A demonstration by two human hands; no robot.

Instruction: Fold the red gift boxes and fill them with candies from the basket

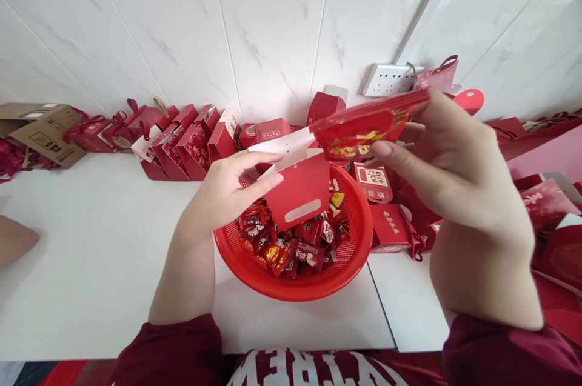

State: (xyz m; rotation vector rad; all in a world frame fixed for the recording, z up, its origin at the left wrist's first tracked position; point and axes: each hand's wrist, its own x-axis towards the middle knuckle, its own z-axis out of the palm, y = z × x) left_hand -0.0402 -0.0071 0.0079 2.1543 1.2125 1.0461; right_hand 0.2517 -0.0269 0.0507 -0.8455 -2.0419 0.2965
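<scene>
My left hand (227,192) grips the left side of a red paper box (300,186), whose top is open with a white inner flap standing up. In my right hand (454,162) is a shiny red packet (364,128) with gold print, pinched between thumb and fingers. The packet hangs just above the box's upper right edge. Under the box sits a red plastic basket (291,292) with many small wrapped candies (309,252) in it.
Red gift boxes (193,146) line the wall at the left, beside a brown carton (50,134). More red boxes (391,228) crowd the right side. A power strip (391,80) lies against the tiled wall. Part of another person's arm (16,240) shows at the far left.
</scene>
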